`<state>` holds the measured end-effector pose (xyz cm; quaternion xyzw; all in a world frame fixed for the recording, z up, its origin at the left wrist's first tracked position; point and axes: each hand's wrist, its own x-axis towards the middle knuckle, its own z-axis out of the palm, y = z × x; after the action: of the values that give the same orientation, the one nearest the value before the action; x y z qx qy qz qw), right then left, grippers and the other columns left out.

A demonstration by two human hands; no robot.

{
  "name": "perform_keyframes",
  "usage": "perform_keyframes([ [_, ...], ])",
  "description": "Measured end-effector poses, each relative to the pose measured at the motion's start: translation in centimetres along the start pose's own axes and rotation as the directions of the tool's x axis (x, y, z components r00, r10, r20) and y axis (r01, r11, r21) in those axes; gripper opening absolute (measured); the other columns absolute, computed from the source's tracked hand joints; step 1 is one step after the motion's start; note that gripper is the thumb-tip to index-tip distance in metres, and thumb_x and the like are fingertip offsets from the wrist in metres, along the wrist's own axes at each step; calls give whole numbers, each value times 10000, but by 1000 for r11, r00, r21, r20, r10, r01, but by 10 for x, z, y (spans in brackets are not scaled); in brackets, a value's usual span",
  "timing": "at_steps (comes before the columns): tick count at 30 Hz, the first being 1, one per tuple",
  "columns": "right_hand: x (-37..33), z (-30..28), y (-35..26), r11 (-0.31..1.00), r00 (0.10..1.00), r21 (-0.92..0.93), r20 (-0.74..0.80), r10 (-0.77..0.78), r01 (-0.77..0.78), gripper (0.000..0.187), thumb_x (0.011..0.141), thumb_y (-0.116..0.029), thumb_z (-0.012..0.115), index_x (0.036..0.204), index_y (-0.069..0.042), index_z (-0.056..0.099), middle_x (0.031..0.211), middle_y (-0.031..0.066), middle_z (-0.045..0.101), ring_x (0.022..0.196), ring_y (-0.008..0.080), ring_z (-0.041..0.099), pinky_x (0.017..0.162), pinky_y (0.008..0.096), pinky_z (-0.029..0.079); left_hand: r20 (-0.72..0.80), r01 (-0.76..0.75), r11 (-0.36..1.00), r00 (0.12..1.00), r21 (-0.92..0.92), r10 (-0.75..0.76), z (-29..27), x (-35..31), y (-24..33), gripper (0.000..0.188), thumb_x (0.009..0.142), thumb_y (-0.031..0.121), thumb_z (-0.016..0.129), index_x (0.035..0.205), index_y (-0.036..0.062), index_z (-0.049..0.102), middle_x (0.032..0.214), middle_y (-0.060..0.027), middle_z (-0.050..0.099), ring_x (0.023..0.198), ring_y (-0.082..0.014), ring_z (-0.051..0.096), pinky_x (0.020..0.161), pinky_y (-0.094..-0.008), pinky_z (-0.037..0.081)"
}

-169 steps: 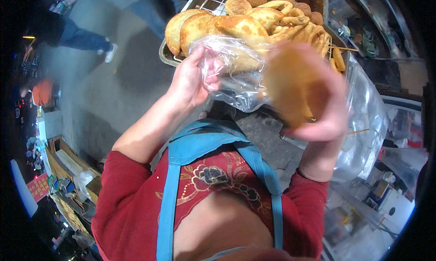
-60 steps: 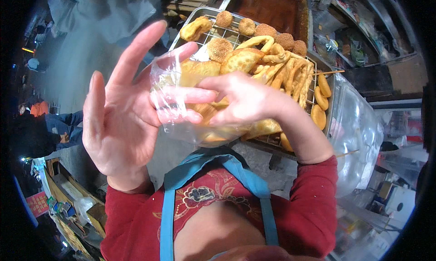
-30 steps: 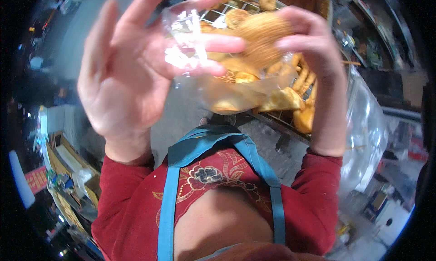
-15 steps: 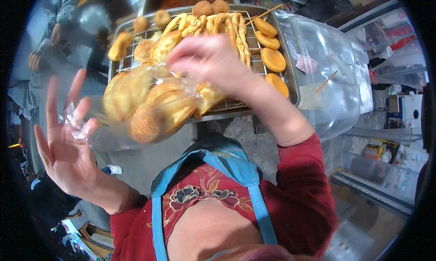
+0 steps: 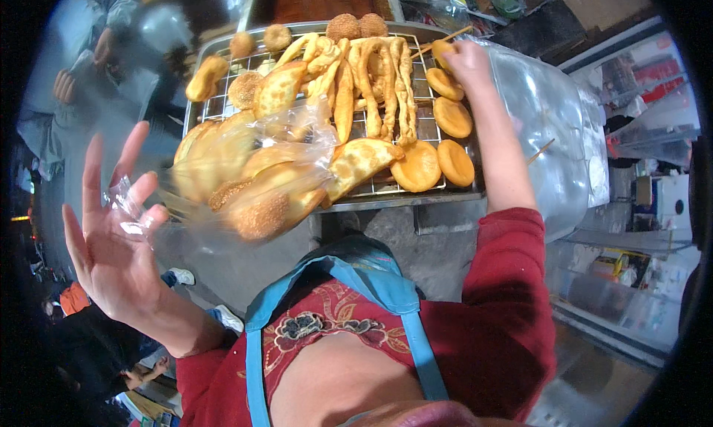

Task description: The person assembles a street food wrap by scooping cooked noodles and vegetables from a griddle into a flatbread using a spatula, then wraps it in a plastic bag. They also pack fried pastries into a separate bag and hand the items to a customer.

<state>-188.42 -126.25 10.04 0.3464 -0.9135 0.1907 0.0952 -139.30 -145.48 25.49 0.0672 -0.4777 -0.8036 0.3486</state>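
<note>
My left hand (image 5: 122,252), palm up with its fingers spread, has the bunched handle of a clear plastic bag (image 5: 306,145) hooked between thumb and fingers. Inside the bag or under its film show a sesame-coated ball (image 5: 260,216) and golden fried turnovers; which of them are inside I cannot tell for all. At the far right corner of the wire rack (image 5: 226,63), my right hand (image 5: 474,64) has its fingers closed on a round fried cake (image 5: 442,53). Below that hand, more flat cakes (image 5: 453,118) lie along the rack's right side.
Twisted dough sticks (image 5: 386,78) lie across the rack's middle, with sesame balls (image 5: 344,27) behind. A wooden stick (image 5: 453,33) pokes out at the far right. Clear plastic sheeting (image 5: 546,100) covers the right side. At left, another person's hand (image 5: 64,87) shows.
My right hand has moved from above the bag to the rack's far right corner and closed on a round fried cake. My left hand stays at the left with the bag.
</note>
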Motion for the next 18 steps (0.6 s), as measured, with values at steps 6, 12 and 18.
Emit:
perform_keyframes([
  [6,-15,-70,-25,322,963,908,263,64,-269,290,803,-174,660,1024,10,624,906,52,646,778,111,584,624,213,433,-37,-18,998,999,-59,16,12,-3,-5,626,959,361,327,1382,-78,184,1361,-408,178,1001,-415,583,721,-439,562],
  [12,-61,-102,-139,-122,894,905,366,-259,-406,328,816,-74,628,1114,38,549,967,96,628,770,98,594,514,102,442,-1,9,991,1000,-132,-9,14,-6,-6,628,922,322,424,1376,-63,223,1384,-369,202,1022,-386,578,757,-410,552],
  [18,-96,-99,-235,144,684,971,238,-690,-193,265,781,-30,614,1039,33,615,1018,78,601,950,163,566,882,301,427,-32,58,964,997,-261,-68,21,-9,-6,633,927,437,312,1333,-47,335,1313,-350,350,976,-482,564,746,-517,521],
])
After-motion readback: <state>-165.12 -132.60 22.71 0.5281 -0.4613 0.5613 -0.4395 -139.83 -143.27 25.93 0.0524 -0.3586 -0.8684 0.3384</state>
